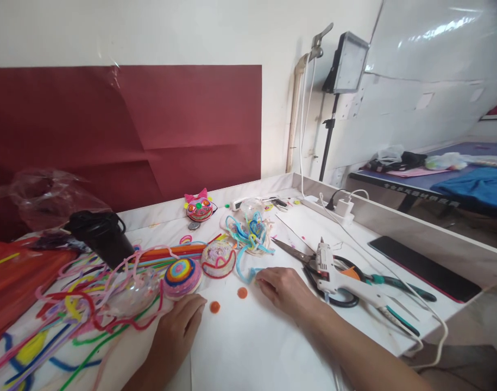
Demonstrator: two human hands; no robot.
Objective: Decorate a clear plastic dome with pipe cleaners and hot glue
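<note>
My left hand [182,325] rests on the white table, its curled fingers against the lower edge of a round disc [182,275] with coloured rings; whether it grips anything is hidden. My right hand [281,290] lies palm down with bent fingers, their tips by the end of a light blue fuzzy strand [242,265]. What those fingers hold, if anything, cannot be made out. Between the hands lie two small orange discs, one nearer the left [214,307] and one nearer the right [242,293]. A pale disc with a red curved strand [218,259] sits just beyond them.
Tangled colourful strands [75,309] and a black cup [104,239] are at the left. A pink cat-like face [198,206] stands near the wall. Right of my right hand are scissors [291,251], a white glue gun [338,278], teal-handled pliers [403,285] and a black phone [423,267].
</note>
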